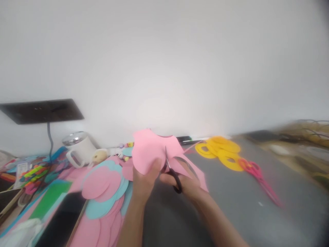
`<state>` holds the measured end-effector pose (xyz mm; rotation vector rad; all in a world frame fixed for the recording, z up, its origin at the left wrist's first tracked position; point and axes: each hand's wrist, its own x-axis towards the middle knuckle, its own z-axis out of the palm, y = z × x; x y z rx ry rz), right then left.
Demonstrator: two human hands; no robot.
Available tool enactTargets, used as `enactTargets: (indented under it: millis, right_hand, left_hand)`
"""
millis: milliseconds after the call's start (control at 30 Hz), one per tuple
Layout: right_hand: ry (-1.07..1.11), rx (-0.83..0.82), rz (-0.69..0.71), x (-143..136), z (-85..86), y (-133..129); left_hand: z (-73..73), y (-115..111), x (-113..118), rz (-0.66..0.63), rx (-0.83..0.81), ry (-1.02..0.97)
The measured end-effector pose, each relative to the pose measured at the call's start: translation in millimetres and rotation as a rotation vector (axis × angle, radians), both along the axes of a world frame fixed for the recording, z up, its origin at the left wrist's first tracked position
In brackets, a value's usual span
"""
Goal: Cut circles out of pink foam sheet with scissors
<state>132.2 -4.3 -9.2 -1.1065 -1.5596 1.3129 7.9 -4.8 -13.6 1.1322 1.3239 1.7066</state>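
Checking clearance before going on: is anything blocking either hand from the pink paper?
Nothing visible blocks either. The left hand grips the pink paper directly; the right hand holds the black scissors against it. The pink scissors and yellow cutouts lie off to the right.

L hand [144,181] & R hand [189,185] are bare, forearms [132,221] bare too

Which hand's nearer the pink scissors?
Right. The right hand, holding black scissors, is left of the pink scissors; the left hand, gripping pink paper, is farther left.
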Motion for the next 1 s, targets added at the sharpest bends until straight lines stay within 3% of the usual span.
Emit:
enactTargets:
  millis: [267,467,700,1000]
  right_hand:
    - [0.004,0.026,-0.007,0.2,0.0,0.2]
    - [-0.157,0.074,-0.089,-0.2,4.2,-1.5]
    - [-0.201,0.092,-0.076,0.7,3.1,-2.1]
    - [-0.276,-0.013,-0.077,1.2,15.1,-4.4]
  left_hand:
    - [-0.4,-0.2,0.0,0.008,-0.012,-0.023]
    - [2.2,-0.4,-0.8,-0.018,-0.008,-0.042]
    - [2.9,0.0,0.0,-0.042,-0.006,-0.105]
    - [-6.5,4.3,-6.8,-0.063,-0.027,-0.151]
